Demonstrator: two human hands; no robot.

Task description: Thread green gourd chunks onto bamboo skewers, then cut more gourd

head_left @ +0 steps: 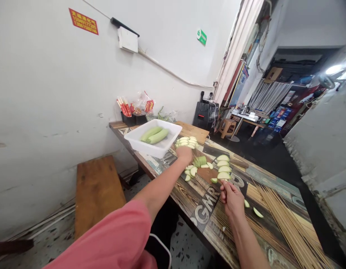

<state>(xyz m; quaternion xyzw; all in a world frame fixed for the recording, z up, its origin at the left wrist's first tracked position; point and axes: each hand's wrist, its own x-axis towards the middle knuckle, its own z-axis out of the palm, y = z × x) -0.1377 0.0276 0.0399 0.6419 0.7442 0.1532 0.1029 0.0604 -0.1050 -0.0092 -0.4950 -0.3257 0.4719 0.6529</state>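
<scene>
My left hand (184,152) is stretched forward over the table and grips a stack of pale green squash slices (186,142) just beside the white tub (139,145). The tub holds two whole light green squashes (154,135). My right hand (231,196) is closed on a thin bamboo skewer carrying several squash slices (223,166) in a row above it. More loose slices (195,166) lie on the wooden cutting board (208,172) between my hands.
A large spread of bamboo skewers (285,220) covers the patterned table (198,216) at right. Two stray slices (257,212) lie near them. Chopstick holders and bags (133,110) stand at the table's far end. A wooden bench (97,188) sits to the left by the wall.
</scene>
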